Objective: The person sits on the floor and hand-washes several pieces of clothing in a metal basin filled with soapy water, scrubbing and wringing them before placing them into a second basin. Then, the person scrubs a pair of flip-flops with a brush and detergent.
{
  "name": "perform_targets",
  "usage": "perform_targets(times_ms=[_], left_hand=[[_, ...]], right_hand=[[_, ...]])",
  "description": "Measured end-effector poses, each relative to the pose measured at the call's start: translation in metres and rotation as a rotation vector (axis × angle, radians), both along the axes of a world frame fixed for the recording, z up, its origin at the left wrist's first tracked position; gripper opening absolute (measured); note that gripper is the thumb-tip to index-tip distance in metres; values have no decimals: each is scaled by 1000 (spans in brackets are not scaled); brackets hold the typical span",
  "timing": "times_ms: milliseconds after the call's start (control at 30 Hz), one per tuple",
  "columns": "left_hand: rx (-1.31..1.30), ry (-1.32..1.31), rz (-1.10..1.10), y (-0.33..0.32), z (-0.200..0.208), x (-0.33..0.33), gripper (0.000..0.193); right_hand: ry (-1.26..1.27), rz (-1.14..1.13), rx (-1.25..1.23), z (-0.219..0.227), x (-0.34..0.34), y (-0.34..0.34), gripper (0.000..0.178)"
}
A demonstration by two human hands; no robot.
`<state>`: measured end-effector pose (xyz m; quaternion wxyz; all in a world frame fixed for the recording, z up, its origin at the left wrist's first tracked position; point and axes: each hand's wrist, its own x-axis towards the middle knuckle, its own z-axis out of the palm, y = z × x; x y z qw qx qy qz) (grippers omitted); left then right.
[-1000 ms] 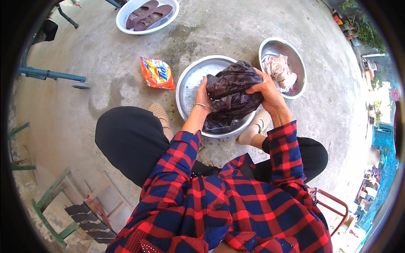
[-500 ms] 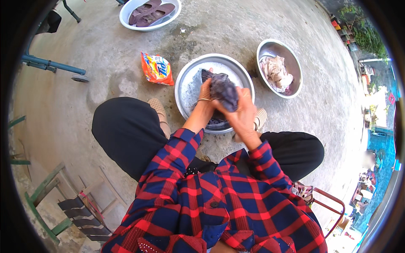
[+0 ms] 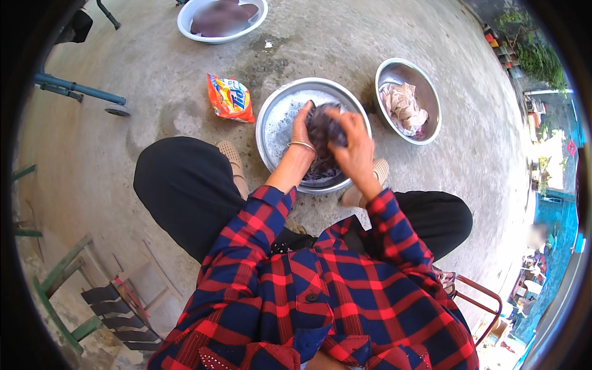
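Note:
My left hand, with a bracelet at the wrist, grips a bunched dark purplish-grey wet cloth from its left side. From the right, my right hand has its fingers curled over the same cloth, partly smeared by motion. Both hands are over a round metal basin on the ground between my feet. White suds and water show inside it, left of the cloth. The cloth's lower end hangs down into the basin.
An orange detergent bag stands left of the basin. To the right, a metal bowl holds pale cloth. A white basin with blurred dark brown items sits far left. Wooden chair parts lie near my left side.
The cloth bundle was held up between both hands; now it is lower and spread further down into the basin. My right fingers have shifted up over the cloth.

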<state>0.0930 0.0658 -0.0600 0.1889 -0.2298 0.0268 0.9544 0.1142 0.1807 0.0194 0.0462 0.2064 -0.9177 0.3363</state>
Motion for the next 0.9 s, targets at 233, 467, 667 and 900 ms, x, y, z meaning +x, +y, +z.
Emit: perform_targets(times_ms=[233, 467, 667, 900], left_hand=[[-278, -12, -25, 25, -6, 0, 21], [-151, 57, -87, 6, -8, -4, 25], [-350, 67, -44, 26, -50, -4, 22], [-139, 97, -56, 4, -1, -1, 40]], right_hand=[[-206, -424, 60, -50, -26, 12, 28], [-13, -267, -89, -17, -4, -6, 25], [-65, -412, 172, -50, -24, -1, 26], [-32, -258, -2, -13, 0, -16, 25]])
